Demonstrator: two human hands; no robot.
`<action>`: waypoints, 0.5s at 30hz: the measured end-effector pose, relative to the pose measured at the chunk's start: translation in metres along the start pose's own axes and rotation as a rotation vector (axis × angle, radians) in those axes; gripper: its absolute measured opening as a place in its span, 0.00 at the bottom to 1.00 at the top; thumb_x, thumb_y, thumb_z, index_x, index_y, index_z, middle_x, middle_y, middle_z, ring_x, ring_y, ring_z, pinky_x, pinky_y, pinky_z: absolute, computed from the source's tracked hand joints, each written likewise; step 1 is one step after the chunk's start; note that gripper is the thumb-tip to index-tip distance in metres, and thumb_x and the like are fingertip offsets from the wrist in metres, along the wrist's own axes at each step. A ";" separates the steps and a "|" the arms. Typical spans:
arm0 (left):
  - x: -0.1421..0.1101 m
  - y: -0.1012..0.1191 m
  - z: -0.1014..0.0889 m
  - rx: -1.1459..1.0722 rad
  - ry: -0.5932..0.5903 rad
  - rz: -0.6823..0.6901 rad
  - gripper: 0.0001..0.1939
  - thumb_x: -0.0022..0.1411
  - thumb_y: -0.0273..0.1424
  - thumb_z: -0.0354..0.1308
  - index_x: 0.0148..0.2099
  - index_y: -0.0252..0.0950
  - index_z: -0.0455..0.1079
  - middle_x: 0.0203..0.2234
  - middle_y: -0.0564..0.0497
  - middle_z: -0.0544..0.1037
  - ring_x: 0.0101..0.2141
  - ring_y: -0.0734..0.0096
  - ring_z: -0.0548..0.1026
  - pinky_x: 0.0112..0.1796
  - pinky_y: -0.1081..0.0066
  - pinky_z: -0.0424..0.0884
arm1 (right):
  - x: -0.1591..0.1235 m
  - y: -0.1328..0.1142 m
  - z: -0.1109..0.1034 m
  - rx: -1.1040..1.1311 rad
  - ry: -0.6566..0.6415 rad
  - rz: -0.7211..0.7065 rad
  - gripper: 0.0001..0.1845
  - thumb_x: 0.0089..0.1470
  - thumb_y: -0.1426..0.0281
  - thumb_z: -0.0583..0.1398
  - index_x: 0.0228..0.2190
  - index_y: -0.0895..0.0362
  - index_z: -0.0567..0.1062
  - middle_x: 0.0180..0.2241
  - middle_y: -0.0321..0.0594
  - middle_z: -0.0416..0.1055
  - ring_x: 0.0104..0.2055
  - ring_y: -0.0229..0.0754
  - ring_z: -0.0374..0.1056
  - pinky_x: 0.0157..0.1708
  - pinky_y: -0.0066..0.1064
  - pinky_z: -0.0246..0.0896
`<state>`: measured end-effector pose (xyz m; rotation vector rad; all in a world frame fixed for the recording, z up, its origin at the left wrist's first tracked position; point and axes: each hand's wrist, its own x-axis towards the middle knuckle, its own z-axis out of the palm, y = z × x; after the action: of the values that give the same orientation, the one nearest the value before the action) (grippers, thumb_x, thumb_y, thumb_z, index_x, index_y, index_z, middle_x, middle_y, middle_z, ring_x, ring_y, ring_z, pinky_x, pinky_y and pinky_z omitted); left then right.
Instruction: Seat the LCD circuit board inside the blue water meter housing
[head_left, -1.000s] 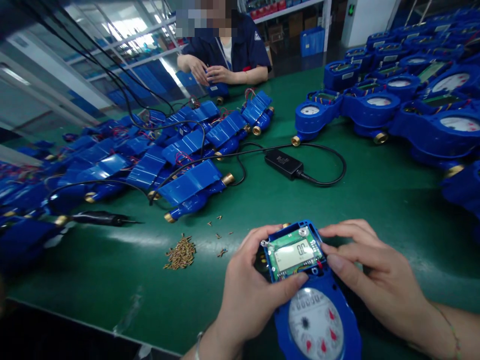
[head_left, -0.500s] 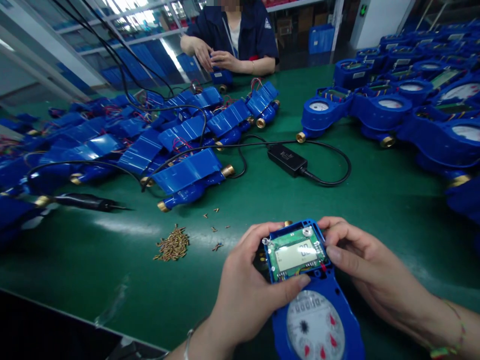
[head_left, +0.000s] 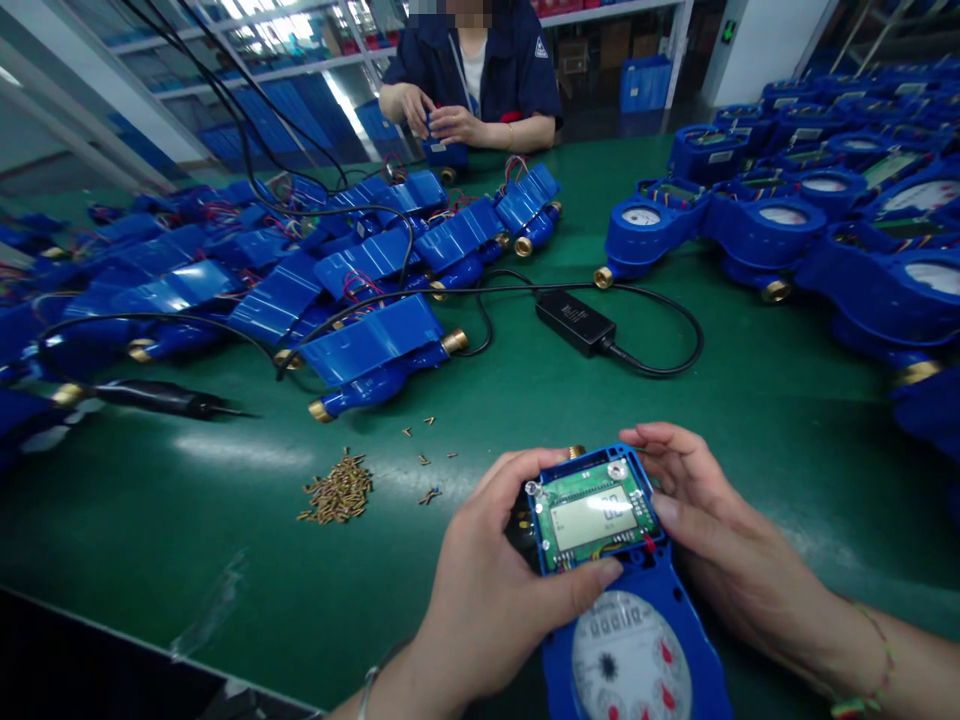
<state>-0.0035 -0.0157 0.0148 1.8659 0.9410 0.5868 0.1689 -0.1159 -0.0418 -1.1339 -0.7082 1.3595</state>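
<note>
While left hand (head_left: 499, 575) grips blue meter (head_left: 634, 625) | right hand (head_left: 739, 545) half-open, thumb touching its edge

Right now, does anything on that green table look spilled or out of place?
Slightly: a few small brass-coloured screws lie scattered away from the main pile, loose on the tabletop, as if strayed. No obvious damage shows on the held blue meter.

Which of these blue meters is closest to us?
The blue meter low in the picture, gripped by the left hand, right hand at its edge; the others are farther off.
</note>
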 end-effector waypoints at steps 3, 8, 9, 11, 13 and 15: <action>0.001 0.000 -0.001 -0.016 -0.004 -0.015 0.28 0.44 0.33 0.71 0.49 0.42 0.69 0.43 0.51 0.77 0.43 0.62 0.76 0.43 0.63 0.71 | 0.000 0.000 0.005 0.068 -0.058 0.030 0.25 0.60 0.59 0.56 0.58 0.43 0.59 0.56 0.40 0.60 0.52 0.46 0.63 0.55 0.41 0.61; -0.003 0.002 -0.004 -0.112 -0.018 -0.060 0.30 0.40 0.33 0.72 0.48 0.40 0.69 0.42 0.51 0.76 0.41 0.61 0.75 0.42 0.63 0.70 | 0.001 0.016 0.012 0.299 -0.067 0.042 0.24 0.62 0.54 0.52 0.56 0.48 0.62 0.59 0.43 0.60 0.58 0.50 0.61 0.53 0.41 0.64; -0.005 0.001 -0.004 -0.138 -0.012 -0.066 0.31 0.39 0.33 0.73 0.48 0.40 0.70 0.42 0.50 0.76 0.41 0.61 0.75 0.42 0.63 0.70 | 0.002 0.023 0.010 0.326 -0.041 0.036 0.25 0.61 0.52 0.52 0.55 0.49 0.63 0.58 0.45 0.60 0.57 0.51 0.62 0.51 0.42 0.66; -0.008 -0.003 -0.003 -0.172 -0.003 -0.088 0.32 0.36 0.33 0.73 0.47 0.39 0.70 0.41 0.49 0.75 0.40 0.61 0.75 0.42 0.64 0.70 | 0.010 0.040 0.001 0.311 0.106 0.021 0.29 0.56 0.48 0.56 0.52 0.52 0.67 0.56 0.49 0.63 0.56 0.53 0.63 0.49 0.42 0.67; -0.009 -0.009 -0.002 -0.179 -0.006 -0.103 0.34 0.33 0.35 0.74 0.46 0.37 0.71 0.41 0.48 0.75 0.40 0.59 0.74 0.42 0.63 0.69 | 0.023 0.055 -0.010 0.268 0.257 0.051 0.33 0.49 0.44 0.61 0.47 0.55 0.69 0.51 0.52 0.68 0.53 0.54 0.66 0.46 0.41 0.69; -0.008 -0.018 -0.002 -0.156 -0.004 -0.094 0.33 0.33 0.38 0.73 0.45 0.36 0.72 0.40 0.46 0.76 0.40 0.58 0.74 0.42 0.62 0.68 | 0.037 0.065 -0.015 0.264 0.305 0.107 0.38 0.40 0.42 0.65 0.44 0.56 0.70 0.46 0.53 0.71 0.47 0.54 0.70 0.42 0.40 0.71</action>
<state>-0.0159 -0.0161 -0.0006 1.6746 0.9468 0.5822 0.1630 -0.0930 -0.1146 -1.1445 -0.2427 1.2879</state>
